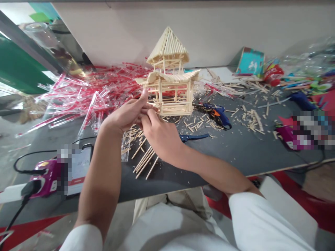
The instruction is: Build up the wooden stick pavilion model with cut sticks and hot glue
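Note:
A small pavilion model [160, 92] made of pale wooden sticks, with a pointed upper roof and a wider curved lower roof, is upright in front of me. My left hand [128, 113] grips its lower left corner, the thumb pointing up beside the lower roof. Close against it, my right hand [163, 134] has its fingers curled together at the model's base. What those fingers pinch, if anything, is hidden. Below my hands, several loose wooden sticks [144, 161] lie on the dark table [172, 179]. A blue-handled cutting tool [195, 137] lies just beyond my right wrist.
Red-and-clear plastic wrappers [104, 87] are heaped at the back left. A blue glue gun [221, 116] lies right of the model among stick offcuts [252, 120]. A phone [78, 169] and a purple power strip [45, 174] with cables sit at the left.

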The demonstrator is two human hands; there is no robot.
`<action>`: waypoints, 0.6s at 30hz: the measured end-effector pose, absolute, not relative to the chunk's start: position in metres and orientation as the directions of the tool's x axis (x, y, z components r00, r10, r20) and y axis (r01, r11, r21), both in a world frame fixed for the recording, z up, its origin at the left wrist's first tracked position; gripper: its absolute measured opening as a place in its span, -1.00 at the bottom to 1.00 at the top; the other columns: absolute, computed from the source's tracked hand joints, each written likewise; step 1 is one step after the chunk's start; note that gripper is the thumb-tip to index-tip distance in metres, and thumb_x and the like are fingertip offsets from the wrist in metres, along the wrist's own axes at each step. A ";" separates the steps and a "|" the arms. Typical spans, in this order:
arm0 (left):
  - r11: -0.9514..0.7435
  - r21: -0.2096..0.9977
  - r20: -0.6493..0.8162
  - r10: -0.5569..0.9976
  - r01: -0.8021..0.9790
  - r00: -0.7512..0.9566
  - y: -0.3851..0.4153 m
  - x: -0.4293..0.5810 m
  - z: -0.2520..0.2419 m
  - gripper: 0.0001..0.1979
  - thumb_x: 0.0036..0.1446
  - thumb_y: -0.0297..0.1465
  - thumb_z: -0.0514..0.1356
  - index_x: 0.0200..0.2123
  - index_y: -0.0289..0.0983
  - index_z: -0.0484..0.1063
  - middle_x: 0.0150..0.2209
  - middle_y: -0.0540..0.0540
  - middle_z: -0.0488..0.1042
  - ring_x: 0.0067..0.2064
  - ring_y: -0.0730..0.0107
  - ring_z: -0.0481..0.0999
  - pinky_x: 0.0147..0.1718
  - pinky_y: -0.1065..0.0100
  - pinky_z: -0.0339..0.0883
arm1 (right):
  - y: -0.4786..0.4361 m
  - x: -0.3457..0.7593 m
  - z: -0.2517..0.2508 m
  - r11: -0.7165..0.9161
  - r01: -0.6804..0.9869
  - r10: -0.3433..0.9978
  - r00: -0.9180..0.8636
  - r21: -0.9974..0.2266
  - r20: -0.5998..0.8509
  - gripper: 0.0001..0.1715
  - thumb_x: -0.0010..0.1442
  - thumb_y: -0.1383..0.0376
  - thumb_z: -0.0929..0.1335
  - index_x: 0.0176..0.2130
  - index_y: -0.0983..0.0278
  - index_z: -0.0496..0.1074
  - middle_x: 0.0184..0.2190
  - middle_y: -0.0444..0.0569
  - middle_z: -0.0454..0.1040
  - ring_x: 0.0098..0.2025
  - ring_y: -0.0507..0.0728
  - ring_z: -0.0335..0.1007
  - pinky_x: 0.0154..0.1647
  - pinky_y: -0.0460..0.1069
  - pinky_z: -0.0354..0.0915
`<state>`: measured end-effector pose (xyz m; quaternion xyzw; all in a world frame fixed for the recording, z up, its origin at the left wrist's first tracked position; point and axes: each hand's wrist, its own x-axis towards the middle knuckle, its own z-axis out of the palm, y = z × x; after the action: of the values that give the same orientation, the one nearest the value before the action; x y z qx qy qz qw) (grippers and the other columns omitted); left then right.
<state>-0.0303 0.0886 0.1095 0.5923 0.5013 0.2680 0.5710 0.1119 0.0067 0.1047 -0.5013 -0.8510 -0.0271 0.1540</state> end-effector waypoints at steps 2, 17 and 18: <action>0.173 0.947 -0.271 0.885 0.272 0.379 0.088 -0.031 0.110 -0.32 0.31 0.17 0.06 -0.03 -0.32 0.60 -0.47 -0.17 0.56 -0.39 0.29 0.62 -0.44 0.41 0.45 | 0.004 0.123 0.122 0.495 0.854 0.860 -0.456 -0.159 0.232 -0.57 0.43 0.51 0.09 0.02 0.40 0.45 -0.02 0.19 0.46 -0.23 0.11 0.47 -0.47 0.00 0.18; 0.167 0.929 -0.302 0.857 0.331 0.417 0.089 -0.031 0.109 -0.37 0.25 0.15 0.18 -0.27 -0.38 0.61 -0.24 -0.38 0.67 -0.40 0.30 0.64 -0.53 0.41 0.41 | 0.040 0.276 0.179 0.341 0.788 0.938 -0.247 -0.513 0.243 -0.79 0.31 0.25 0.39 -0.14 0.21 0.63 -0.36 -0.05 0.63 -0.46 0.09 0.50 -0.38 0.03 0.38; 0.159 0.928 -0.299 0.858 0.338 0.417 0.089 -0.031 0.109 -0.38 0.24 0.14 0.19 -0.27 -0.37 0.61 -0.24 -0.37 0.67 -0.40 0.30 0.64 -0.52 0.41 0.42 | 0.043 0.278 0.177 0.347 0.776 0.938 -0.268 -0.527 0.221 -0.80 0.30 0.25 0.40 -0.14 0.22 0.64 -0.38 -0.06 0.63 -0.47 0.08 0.50 -0.39 0.03 0.38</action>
<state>-0.0314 0.0889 0.1086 0.6086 0.4912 0.2235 0.5817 0.2782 0.0427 0.1772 -0.5490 -0.7803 0.1592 0.2539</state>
